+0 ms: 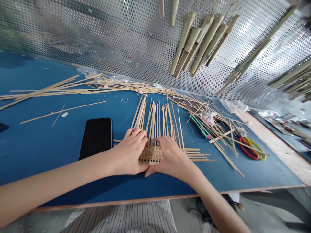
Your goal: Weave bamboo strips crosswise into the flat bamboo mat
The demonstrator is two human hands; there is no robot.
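Note:
A small woven piece of pale strips [151, 154] lies on the blue table near its front edge, its loose strip ends fanning out away from me and to the right. My left hand [132, 150] grips its left side, fingers curled over the top and thumb at the near edge. On the right side my right hand [170, 157] holds it the same way, with bent fingers on the weave and the thumb at the near edge. Both thumb tips come close together at the bottom. Parts of the weave are hidden under the hands.
A black phone [96, 138] lies left of the weave. Loose strips [48, 94] spread along the table's back. Green-handled pliers [199, 126] and red-and-yellow-handled scissors [250, 148] lie right. Behind stands a perforated metal panel [97, 38] with bamboo pieces [206, 42].

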